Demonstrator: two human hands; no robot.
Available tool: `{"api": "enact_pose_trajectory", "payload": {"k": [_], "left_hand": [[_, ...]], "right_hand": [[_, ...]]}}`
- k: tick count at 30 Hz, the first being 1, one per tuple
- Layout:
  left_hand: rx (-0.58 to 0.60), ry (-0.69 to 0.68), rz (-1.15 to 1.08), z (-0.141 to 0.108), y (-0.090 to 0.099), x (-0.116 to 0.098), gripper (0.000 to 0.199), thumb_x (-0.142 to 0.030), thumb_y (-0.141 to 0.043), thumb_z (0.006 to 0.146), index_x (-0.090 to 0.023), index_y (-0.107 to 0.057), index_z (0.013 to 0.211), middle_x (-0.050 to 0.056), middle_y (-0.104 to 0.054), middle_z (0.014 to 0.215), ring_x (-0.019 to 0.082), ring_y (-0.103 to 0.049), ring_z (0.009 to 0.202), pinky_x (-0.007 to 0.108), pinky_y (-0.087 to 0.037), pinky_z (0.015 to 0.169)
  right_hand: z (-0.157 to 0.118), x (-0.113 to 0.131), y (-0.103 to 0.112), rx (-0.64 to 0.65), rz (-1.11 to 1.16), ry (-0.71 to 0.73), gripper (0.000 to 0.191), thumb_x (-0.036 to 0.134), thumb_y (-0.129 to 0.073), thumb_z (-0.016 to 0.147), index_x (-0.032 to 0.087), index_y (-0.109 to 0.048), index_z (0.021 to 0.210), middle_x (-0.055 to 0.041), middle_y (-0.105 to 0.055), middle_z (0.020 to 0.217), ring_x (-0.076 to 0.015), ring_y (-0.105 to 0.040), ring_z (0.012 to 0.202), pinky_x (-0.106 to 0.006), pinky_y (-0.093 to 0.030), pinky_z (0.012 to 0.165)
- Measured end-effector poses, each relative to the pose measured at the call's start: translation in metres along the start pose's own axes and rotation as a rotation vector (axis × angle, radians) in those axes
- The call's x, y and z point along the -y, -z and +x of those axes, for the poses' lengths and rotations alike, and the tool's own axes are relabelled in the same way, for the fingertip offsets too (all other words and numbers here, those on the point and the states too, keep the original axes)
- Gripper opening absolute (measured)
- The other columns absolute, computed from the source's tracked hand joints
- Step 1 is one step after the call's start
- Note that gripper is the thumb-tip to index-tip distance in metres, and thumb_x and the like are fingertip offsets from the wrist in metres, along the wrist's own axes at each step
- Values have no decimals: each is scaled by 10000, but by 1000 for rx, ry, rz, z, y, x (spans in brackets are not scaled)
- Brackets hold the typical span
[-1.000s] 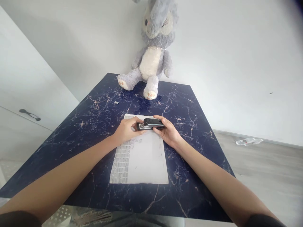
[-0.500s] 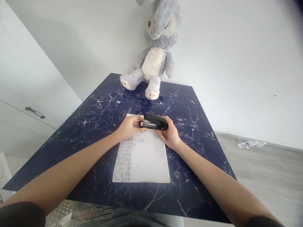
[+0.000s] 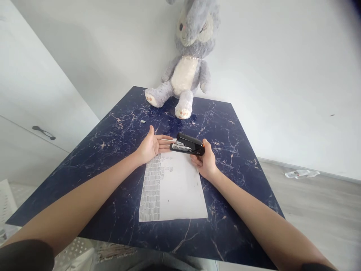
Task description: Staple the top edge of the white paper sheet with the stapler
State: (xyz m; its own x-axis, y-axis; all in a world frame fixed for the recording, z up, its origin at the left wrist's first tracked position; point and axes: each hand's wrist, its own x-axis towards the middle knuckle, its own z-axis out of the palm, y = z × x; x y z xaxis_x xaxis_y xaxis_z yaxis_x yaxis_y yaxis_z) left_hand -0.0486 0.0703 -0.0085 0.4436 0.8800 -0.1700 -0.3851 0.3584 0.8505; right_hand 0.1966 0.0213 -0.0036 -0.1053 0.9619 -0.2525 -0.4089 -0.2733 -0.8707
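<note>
A black stapler (image 3: pixel 188 144) is held above the far part of a printed paper sheet (image 3: pixel 182 192). My right hand (image 3: pixel 207 160) grips its right end, thumb on top and fingers beneath. The stapler's jaws face left and stand apart, with the metal part showing between them. At its left end, my left hand (image 3: pixel 153 146) is open, thumb raised and fingers stretched out toward the stapler tip. Whether those fingertips touch it I cannot tell. The sheet lies flat on the dark blue marbled table (image 3: pixel 225 180).
A large grey plush toy (image 3: pixel 186 75) sits at the table's back edge against the wall. Near its foot lies a small pale piece (image 3: pixel 143 121). A white cabinet with a dark handle (image 3: pixel 43 132) is on the left. Clear plastic packaging (image 3: pixel 301 174) lies on the floor at right.
My left hand has let go of the stapler's left end and opened, thumb lifting. My right hand still holds the stapler, now slightly further right in view. The view has shifted a little.
</note>
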Motion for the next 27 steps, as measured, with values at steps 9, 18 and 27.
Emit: {"api": "enact_pose_trajectory", "payload": {"k": [9,18,27], "left_hand": [[122,49,-226,-2,3,-9,994,-861,-283,947,-24,-708,1273,272,-709,1302,371,-630,1325,465,-506,1129],[117,28,-255,-2,-1,-9,745,-657,-363,1058,-33,-715,1265,245,-736,1251,330,-691,1230,450,-507,1120],[9,-85,-212,1,-3,0,360,-390,-577,1061,-84,-746,1149,197,-736,1251,287,-715,1188,431,-529,1122]], "right_hand": [[1,1,2,29,0,-9,525,737,-512,936,221,-518,840,58,-458,475,-48,-175,349,-219,-144,361],[-1,-1,2,20,-34,102,505,734,-538,936,229,-551,931,40,-540,534,-61,-253,337,-228,-174,351],[-11,-7,0,166,-391,448,536,601,-624,970,230,-604,1356,-69,-743,950,-200,-718,727,-329,-603,603]]}}
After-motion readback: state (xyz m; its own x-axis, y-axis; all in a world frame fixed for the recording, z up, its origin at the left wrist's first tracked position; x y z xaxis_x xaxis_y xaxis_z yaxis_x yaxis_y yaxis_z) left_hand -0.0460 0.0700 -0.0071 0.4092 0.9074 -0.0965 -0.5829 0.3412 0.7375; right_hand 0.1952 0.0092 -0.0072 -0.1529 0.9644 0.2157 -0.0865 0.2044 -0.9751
